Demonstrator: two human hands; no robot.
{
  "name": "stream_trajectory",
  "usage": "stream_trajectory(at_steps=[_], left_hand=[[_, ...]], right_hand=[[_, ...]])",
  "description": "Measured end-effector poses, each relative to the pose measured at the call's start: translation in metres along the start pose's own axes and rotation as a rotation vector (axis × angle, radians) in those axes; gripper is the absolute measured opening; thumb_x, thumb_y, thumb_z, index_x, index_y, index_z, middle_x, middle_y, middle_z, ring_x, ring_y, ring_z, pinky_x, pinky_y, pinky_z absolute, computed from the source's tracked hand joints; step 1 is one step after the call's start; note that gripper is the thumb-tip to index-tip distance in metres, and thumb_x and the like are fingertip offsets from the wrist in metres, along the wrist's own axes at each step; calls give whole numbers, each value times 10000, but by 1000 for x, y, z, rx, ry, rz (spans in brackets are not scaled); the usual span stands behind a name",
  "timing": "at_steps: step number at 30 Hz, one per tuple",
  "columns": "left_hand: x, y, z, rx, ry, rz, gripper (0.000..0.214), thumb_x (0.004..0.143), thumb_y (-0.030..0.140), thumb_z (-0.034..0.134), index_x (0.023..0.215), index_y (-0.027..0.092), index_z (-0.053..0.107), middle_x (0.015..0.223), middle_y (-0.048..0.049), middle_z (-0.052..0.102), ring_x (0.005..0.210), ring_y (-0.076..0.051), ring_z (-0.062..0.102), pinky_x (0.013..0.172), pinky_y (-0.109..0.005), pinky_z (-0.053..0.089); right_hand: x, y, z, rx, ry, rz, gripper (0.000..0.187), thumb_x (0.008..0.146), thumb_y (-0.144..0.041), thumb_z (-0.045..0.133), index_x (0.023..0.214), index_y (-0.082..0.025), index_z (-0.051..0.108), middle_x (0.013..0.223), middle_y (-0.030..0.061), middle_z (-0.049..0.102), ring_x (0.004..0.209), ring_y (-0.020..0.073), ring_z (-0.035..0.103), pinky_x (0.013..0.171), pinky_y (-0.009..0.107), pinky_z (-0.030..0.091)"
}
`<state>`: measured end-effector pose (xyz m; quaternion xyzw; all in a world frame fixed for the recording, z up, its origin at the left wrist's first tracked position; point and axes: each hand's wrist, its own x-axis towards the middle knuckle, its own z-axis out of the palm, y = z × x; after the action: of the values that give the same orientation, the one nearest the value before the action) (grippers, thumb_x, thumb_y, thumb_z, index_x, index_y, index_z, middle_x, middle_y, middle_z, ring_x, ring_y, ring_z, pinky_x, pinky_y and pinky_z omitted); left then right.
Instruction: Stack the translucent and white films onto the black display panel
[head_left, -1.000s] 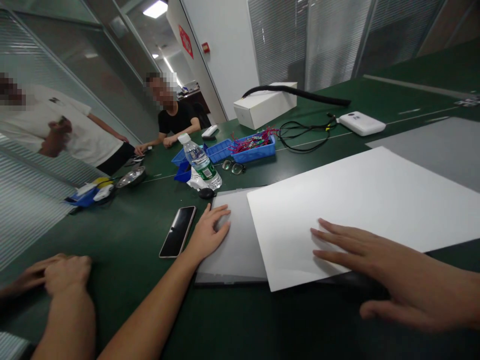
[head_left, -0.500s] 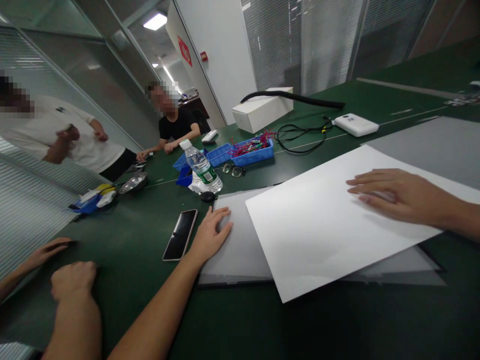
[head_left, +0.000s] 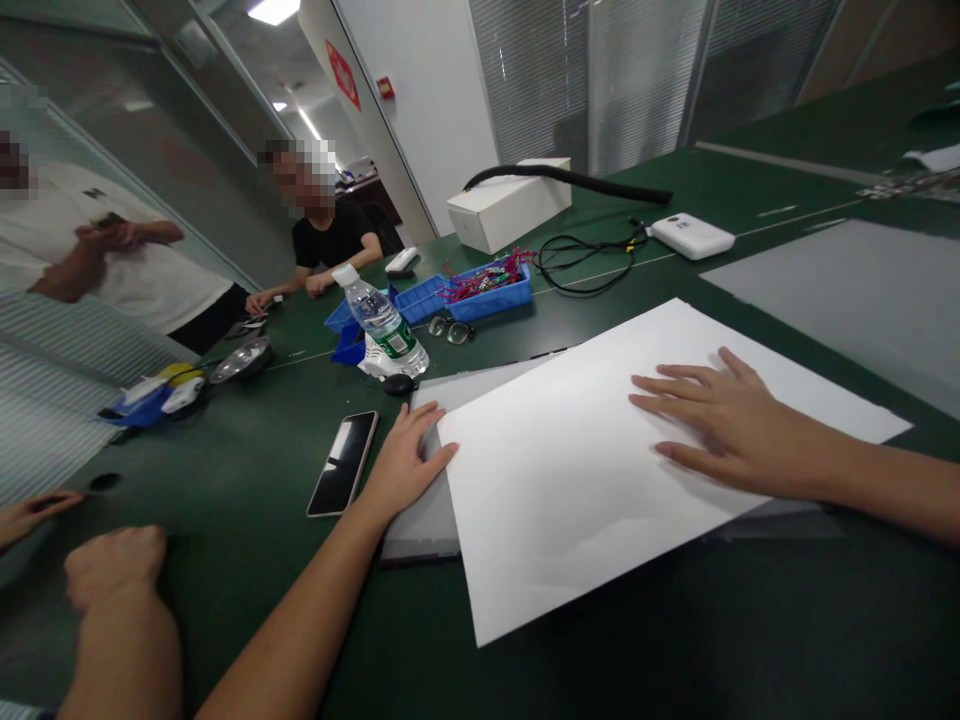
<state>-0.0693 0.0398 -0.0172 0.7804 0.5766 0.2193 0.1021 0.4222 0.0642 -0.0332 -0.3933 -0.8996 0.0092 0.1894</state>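
A large white sheet of paper lies askew over a grey translucent sheet on the green table. My right hand rests palm down on the paper's right half, fingers spread. On the left, my left hand lies over the edge of the grey sheet, fingers stretched out, its thumb tip at the paper's left edge. Beside that wrist is a smartphone, dark screen up. A black mouse-like object sits just beyond my left fingers.
A water bottle, glasses and a blue tray of red wires stand beyond the paper. Behind are a white box, a black cable and a white device. Another person's fist rests at left.
The white paper has slid left and toward me under my right hand, whose fingers are now spread wider. Its left edge now reaches my left thumb. The camera view has shifted slightly.
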Motion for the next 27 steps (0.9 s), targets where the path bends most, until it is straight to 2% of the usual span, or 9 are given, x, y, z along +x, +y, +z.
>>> stream_trajectory(at_steps=[4, 7, 11, 14, 16, 19, 20, 23, 27], left_hand=[[-2, -4, 0, -22, -9, -20, 576, 1006, 557, 657, 1474, 221, 657, 1640, -140, 593, 1607, -359, 453, 1380, -652, 176], [-3, -9, 2, -42, 9, -40, 591, 1008, 531, 657, 1506, 214, 637, 1664, -146, 566, 1638, -370, 398, 1372, -661, 200], [-2, -12, 3, -46, 54, -77, 525, 1003, 474, 659, 1453, 205, 681, 1666, -152, 561, 1622, -373, 425, 1348, -636, 297], [0, -10, 3, -43, 100, -120, 440, 1006, 437, 649, 1379, 219, 732, 1639, -140, 585, 1556, -356, 521, 1321, -583, 379], [1, -8, 2, -43, 114, -145, 414, 1009, 430, 643, 1351, 223, 750, 1629, -131, 593, 1521, -345, 562, 1309, -556, 406], [0, -7, 1, -55, 107, -155, 420, 1032, 458, 615, 1348, 219, 754, 1632, -125, 591, 1519, -347, 564, 1311, -554, 401], [0, -7, 1, -61, 98, -151, 437, 1039, 479, 607, 1358, 216, 748, 1640, -127, 583, 1538, -353, 543, 1316, -561, 390], [-2, -9, 2, -77, 55, -144, 541, 1009, 553, 658, 1421, 206, 713, 1684, -146, 538, 1629, -384, 411, 1339, -597, 334], [-3, -14, 4, -87, 13, -168, 618, 954, 544, 730, 1471, 210, 678, 1714, -161, 501, 1681, -395, 294, 1352, -639, 273]], right_hand=[[4, 7, -2, 60, -28, 49, 517, 1061, -598, 505, 1471, -350, 700, 1591, 61, 635, 1490, 409, 567, 1209, 809, 381], [9, 26, -7, 14, 27, 186, 538, 1080, -590, 440, 1391, -286, 756, 1553, 80, 670, 1497, 381, 563, 1229, 698, 430], [11, 51, -9, -39, -53, 372, 705, 1072, -640, 400, 1529, -169, 657, 1675, 180, 530, 1566, 397, 479, 1288, 629, 381], [10, 57, -6, 3, -134, 432, 745, 1082, -636, 370, 1618, -154, 561, 1759, 201, 399, 1593, 367, 451, 1295, 546, 400], [9, 55, -3, -41, -145, 443, 761, 1077, -649, 349, 1628, -162, 544, 1778, 219, 351, 1625, 409, 386, 1291, 625, 378], [8, 47, 1, -154, -164, 462, 774, 1075, -670, 301, 1652, -199, 512, 1778, 237, 336, 1633, 524, 301, 1208, 850, 310], [7, 44, 2, -177, -170, 473, 781, 1073, -686, 292, 1667, -220, 492, 1780, 233, 334, 1623, 551, 300, 1178, 886, 303], [4, 34, 2, -202, -172, 467, 843, 1055, -754, 294, 1678, -216, 472, 1762, 250, 360, 1596, 551, 356, 1197, 832, 349], [3, 35, -3, -186, -128, 403, 843, 1068, -757, 273, 1626, -182, 536, 1748, 242, 392, 1586, 442, 430, 1222, 683, 434]])
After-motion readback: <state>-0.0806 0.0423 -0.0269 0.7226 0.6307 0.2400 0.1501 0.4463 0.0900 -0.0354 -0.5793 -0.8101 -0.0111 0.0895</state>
